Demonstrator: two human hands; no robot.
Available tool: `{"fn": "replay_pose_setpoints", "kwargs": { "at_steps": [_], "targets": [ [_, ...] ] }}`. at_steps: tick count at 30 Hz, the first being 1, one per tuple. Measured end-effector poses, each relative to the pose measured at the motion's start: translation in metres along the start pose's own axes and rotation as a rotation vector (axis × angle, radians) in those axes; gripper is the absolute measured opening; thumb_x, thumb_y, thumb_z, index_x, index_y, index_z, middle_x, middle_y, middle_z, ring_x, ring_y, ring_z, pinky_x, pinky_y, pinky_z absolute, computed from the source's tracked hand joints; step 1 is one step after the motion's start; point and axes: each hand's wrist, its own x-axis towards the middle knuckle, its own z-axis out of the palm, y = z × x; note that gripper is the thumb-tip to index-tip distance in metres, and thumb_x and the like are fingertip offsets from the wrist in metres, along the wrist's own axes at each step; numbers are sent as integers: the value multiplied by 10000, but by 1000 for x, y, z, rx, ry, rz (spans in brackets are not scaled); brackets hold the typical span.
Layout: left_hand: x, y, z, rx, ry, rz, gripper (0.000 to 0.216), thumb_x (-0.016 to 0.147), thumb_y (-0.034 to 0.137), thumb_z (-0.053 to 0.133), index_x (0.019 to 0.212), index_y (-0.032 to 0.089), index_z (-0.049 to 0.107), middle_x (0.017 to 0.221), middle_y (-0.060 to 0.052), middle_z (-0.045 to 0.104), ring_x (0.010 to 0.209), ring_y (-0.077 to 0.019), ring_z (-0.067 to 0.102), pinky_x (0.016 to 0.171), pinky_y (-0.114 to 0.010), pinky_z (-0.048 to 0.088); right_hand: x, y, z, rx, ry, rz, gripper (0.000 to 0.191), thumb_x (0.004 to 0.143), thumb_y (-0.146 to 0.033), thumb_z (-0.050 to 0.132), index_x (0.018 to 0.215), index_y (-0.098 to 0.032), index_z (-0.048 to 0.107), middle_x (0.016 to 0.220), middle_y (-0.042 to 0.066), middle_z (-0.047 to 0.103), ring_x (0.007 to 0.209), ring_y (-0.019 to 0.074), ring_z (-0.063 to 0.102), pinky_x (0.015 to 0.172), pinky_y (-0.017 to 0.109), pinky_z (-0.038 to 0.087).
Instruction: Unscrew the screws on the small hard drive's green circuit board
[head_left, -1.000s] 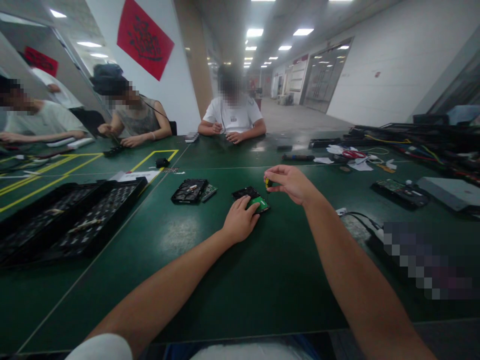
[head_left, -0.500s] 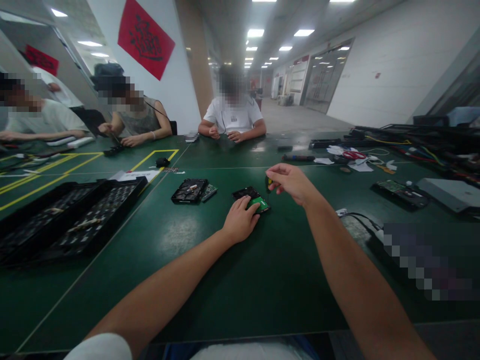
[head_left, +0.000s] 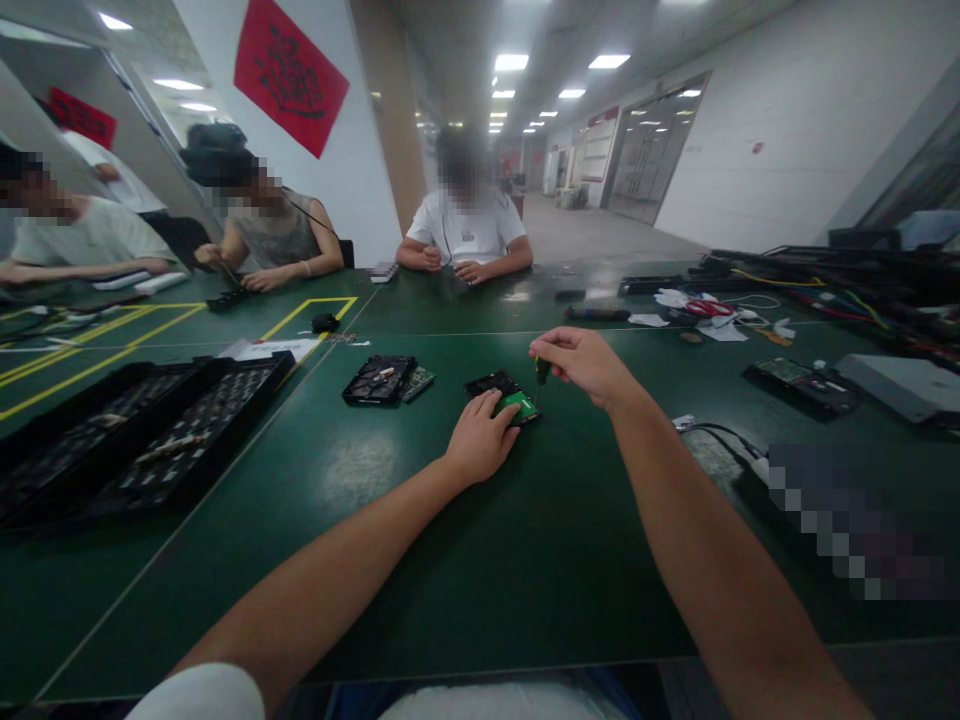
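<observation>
The right hand (head_left: 581, 365) has dipped, fingers clamped on a screwdriver (head_left: 541, 372), its tip at the green board (head_left: 521, 405) of the hard drive (head_left: 491, 383) mid-worktop (head_left: 525, 520). The left hand (head_left: 480, 440) has its fingers clamped over the drive. Screw-turning likely; the tip must stay seated.

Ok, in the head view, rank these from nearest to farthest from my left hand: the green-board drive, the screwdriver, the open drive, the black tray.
1. green-board drive, under the left hand, touched by its fingers.
2. screwdriver, just to the right, in the right hand grip.
3. open drive, off to the left.
4. black tray, far left.
</observation>
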Motion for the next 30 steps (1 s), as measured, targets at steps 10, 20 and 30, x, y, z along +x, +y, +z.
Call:
{"fn": "replay_pose_setpoints", "kwargs": {
  "at_steps": [10,20,30],
  "targets": [
    [0,0,0,-20,4,-4,446,1003,381,548,1422,235,594,1553,-145,480,1472,-339,411,1222,-542,353,2,1,0,81,17,27,129,950,-236,711,884,-186,612,804,12,692,494,74,591,364,167,378],
    [0,1,-1,-20,6,-3,445,1004,377,547,1420,227,596,1557,-155,478,1476,-338,408,1216,-547,357,1,1,2,73,-57,10,144,966,-295,689,880,-179,690,756,3,686,508,68,593,406,159,418],
    [0,0,-1,-8,2,1,441,1000,381,558,1417,241,596,1560,-142,473,1476,-332,406,1219,-542,355,4,6,0,87,12,42,154,944,-297,728,931,-179,630,967,61,755,556,88,654,403,177,450]
  ]
}}
